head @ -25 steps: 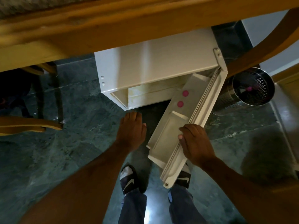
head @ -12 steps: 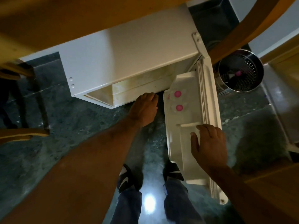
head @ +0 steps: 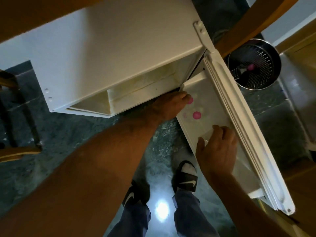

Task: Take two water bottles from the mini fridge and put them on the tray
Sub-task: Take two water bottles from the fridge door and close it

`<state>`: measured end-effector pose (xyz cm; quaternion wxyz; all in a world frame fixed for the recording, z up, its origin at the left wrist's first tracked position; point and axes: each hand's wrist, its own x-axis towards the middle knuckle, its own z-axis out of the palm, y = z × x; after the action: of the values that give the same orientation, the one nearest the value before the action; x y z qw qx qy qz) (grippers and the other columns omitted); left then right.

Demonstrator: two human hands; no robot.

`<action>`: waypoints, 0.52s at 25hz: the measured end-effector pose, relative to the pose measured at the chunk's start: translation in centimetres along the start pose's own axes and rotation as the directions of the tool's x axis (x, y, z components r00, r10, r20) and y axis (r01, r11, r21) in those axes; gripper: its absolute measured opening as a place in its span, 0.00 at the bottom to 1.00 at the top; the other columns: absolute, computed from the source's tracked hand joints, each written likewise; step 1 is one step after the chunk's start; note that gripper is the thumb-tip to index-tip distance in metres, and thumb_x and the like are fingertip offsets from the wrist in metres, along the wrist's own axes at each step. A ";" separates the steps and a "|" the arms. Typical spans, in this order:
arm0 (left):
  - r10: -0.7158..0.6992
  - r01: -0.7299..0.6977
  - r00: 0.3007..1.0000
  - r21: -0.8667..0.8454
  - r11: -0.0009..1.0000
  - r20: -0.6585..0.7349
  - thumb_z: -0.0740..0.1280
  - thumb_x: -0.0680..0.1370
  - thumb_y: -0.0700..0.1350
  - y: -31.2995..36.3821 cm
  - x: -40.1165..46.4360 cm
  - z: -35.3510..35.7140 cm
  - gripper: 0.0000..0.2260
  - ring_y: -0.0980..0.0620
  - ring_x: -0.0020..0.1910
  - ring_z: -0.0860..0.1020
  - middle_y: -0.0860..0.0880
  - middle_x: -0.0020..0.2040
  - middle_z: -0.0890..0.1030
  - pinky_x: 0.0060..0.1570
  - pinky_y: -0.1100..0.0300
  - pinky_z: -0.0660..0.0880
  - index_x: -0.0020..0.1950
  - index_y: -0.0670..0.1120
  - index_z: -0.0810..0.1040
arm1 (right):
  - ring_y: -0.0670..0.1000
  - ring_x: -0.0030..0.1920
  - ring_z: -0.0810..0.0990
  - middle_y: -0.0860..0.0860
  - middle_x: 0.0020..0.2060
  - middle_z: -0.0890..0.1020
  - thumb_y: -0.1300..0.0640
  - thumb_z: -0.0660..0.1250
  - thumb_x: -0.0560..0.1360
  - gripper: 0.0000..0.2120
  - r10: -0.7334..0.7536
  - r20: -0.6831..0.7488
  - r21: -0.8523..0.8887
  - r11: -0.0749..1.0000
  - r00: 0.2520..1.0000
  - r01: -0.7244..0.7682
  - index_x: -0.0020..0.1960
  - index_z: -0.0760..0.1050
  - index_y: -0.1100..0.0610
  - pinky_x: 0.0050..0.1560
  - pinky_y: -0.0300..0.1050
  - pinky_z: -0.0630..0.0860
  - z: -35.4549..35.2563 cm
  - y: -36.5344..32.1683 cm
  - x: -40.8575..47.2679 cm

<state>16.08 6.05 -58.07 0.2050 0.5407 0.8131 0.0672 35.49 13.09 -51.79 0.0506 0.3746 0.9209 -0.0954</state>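
The white mini fridge [head: 109, 53] stands on the floor under a wooden table, seen from above, with its door [head: 227, 117] swung open to the right. Two water bottles with pink caps stand in the door shelf, one [head: 196, 115] in plain sight, the other [head: 190, 100] partly behind my left hand [head: 168, 106]. That hand reaches to the far bottle, fingers at its cap; whether it grips is unclear. My right hand [head: 217, 147] rests on the door's inner shelf, fingers spread. No tray is in view.
A perforated metal bin [head: 254, 64] stands right of the door. Wooden table edge [head: 34, 12] overhangs the fridge top. A chair frame [head: 15, 151] sits at left. My feet in slides [head: 186, 177] stand on the dark stone floor.
The fridge door has swung wider open. My left hand moved from the floor area up to the bottles in the door shelf. My right hand slid along the door's inside.
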 end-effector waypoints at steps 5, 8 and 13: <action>0.025 -0.029 0.993 0.034 0.999 0.114 0.55 0.79 0.35 0.1 2.1 1.2 0.24 0.39 0.68 0.70 0.38 0.75 0.63 0.64 0.45 0.72 0.76 0.43 0.58 | 0.61 0.41 0.77 0.59 0.39 0.81 0.60 0.75 0.65 0.12 -0.206 0.014 -0.161 0.965 0.978 0.206 0.46 0.79 0.64 0.40 0.51 0.75 1.3 -1.3 2.1; 0.017 -0.027 0.984 0.051 0.998 0.178 0.58 0.79 0.36 -0.1 3.0 1.2 0.24 0.41 0.70 0.69 0.38 0.75 0.64 0.65 0.46 0.71 0.75 0.42 0.59 | 0.61 0.48 0.77 0.61 0.47 0.80 0.65 0.70 0.68 0.14 -0.170 0.262 -0.166 0.962 0.950 0.218 0.53 0.77 0.65 0.45 0.52 0.76 2.9 -3.0 5.8; -0.021 0.034 0.984 -0.070 0.997 0.177 0.59 0.79 0.36 0.0 3.5 2.7 0.17 0.39 0.64 0.74 0.36 0.67 0.73 0.61 0.46 0.74 0.69 0.40 0.69 | 0.60 0.71 0.67 0.61 0.72 0.66 0.55 0.63 0.78 0.31 0.126 0.655 -0.116 0.991 0.745 -0.065 0.75 0.55 0.64 0.68 0.53 0.68 9.1 -2.8 12.4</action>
<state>16.03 8.91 -61.40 0.2964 0.5253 0.7963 0.0457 24.83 17.65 -62.33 0.3935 0.3609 0.8263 -0.1793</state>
